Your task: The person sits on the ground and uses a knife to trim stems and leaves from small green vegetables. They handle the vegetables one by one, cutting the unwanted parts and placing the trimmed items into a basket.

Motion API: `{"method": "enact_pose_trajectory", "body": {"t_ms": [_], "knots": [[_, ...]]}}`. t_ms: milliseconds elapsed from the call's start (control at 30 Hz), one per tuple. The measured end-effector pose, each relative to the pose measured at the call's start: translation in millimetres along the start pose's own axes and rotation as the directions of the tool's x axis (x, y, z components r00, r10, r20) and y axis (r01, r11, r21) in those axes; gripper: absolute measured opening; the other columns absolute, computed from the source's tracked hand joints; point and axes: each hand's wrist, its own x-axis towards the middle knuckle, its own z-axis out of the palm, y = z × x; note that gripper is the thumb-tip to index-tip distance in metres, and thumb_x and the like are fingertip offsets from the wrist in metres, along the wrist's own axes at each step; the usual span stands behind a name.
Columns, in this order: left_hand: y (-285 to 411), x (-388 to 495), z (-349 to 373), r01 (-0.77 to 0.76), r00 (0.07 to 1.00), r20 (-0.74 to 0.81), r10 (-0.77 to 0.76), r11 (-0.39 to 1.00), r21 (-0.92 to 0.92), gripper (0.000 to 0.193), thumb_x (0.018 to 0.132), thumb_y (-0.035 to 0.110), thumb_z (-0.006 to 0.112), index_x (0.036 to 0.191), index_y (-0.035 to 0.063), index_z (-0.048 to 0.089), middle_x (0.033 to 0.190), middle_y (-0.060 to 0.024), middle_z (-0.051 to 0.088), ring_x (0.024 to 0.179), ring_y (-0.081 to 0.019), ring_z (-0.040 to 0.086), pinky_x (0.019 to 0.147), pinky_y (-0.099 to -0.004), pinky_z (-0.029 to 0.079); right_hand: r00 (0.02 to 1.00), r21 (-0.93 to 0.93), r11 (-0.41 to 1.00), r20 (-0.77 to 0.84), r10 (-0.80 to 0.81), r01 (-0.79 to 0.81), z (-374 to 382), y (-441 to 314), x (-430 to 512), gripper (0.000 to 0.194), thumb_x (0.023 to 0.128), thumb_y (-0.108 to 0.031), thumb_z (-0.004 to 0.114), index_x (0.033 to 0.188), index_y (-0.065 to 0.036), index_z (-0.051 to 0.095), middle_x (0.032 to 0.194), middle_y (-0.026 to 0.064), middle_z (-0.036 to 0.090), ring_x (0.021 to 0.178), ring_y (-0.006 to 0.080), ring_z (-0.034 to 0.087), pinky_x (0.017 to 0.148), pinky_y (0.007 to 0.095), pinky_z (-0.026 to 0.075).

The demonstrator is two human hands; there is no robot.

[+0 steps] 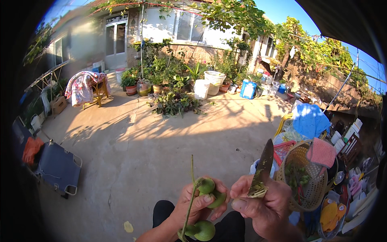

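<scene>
My left hand (201,199) holds a green stem (191,196) with several round green fruits (206,186) on it; more fruits (205,230) hang at the stem's lower end, below the hand. My right hand (263,202) grips a knife with a dark, stained blade (263,169) pointing upward, and bits of green plant matter cling to the blade near the fingers. The knife's handle is hidden in the hand. Both hands are close together above my knees, the right fingertips near the left ones.
A perforated plastic basket (313,190) with green stuff inside and a pink cloth (323,151) on its rim stands close on the right, beside a blue plastic bag (310,119). A folding cot (60,166) is at the left. Potted plants (131,89) line the far side of the concrete yard.
</scene>
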Motion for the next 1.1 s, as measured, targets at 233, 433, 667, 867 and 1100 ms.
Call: {"method": "enact_pose_trajectory", "body": {"t_ms": [233,433,667,867,1100], "knots": [[-1.0,-9.8,-13.2,0.184,0.980,0.116,-0.165,0.965,-0.185,0.039,0.097,0.029,0.075,0.119,-0.0003,0.063,0.108,-0.0216,0.063,0.077,-0.0249,0.065,0.057,-0.0315,0.051,0.964,-0.592,0.763,0.112,-0.241,0.260,-27.5,29.6,-5.2,0.018,0.089,-0.009,0.072,0.101,0.005,0.068,0.076,0.0102,0.064,0.060,0.0162,0.062,0.057,0.0315,0.049],[-12.4,-25.5,-30.8,0.320,0.940,0.233,-0.248,0.877,-0.359,0.036,0.100,0.030,0.069,0.119,-0.0008,0.065,0.110,-0.0224,0.058,0.080,-0.0226,0.064,0.052,-0.0256,0.048,0.914,-0.696,0.592,0.317,-0.254,0.406,-47.4,46.6,-5.6,0.022,0.081,-0.007,0.082,0.096,-0.001,0.068,0.074,0.0081,0.060,0.060,0.0247,0.065,0.054,0.0383,0.051],[-17.0,-36.9,-32.7,0.335,0.938,0.176,-0.297,0.906,-0.257,0.040,0.099,0.035,0.067,0.116,-0.0014,0.066,0.107,-0.0238,0.056,0.068,-0.0150,0.048,0.050,-0.0220,0.038,0.797,-0.771,0.237,0.514,-0.318,0.592,-52.8,54.3,2.3,0.024,0.074,-0.012,0.081,0.093,-0.005,0.067,0.074,0.0064,0.047,0.062,0.0249,0.056,0.054,0.0400,0.043],[-14.0,-35.9,-28.7,0.375,0.923,0.187,-0.337,0.895,-0.240,0.037,0.103,0.034,0.067,0.120,0.0017,0.066,0.106,-0.0177,0.061,0.075,-0.0111,0.056,0.057,-0.0227,0.041,0.796,-0.818,0.063,0.535,-0.283,0.572,-51.6,47.7,2.3,0.033,0.075,-0.026,0.083,0.093,-0.003,0.067,0.075,0.0063,0.046,0.063,0.0240,0.053,0.054,0.0397,0.040],[-11.7,-35.9,-10.5,0.406,0.910,-0.087,-0.405,0.914,-0.003,0.037,0.105,0.037,0.065,0.120,0.0033,0.066,0.101,-0.0066,0.064,0.070,-0.0080,0.054,0.054,-0.0230,0.039,0.756,-0.804,-0.066,0.580,-0.305,0.591,-50.3,48.2,5.0,0.037,0.075,-0.033,0.082,0.090,-0.003,0.067,0.075,0.0057,0.047,0.065,0.0232,0.051,0.054,0.0394,0.038]]}}
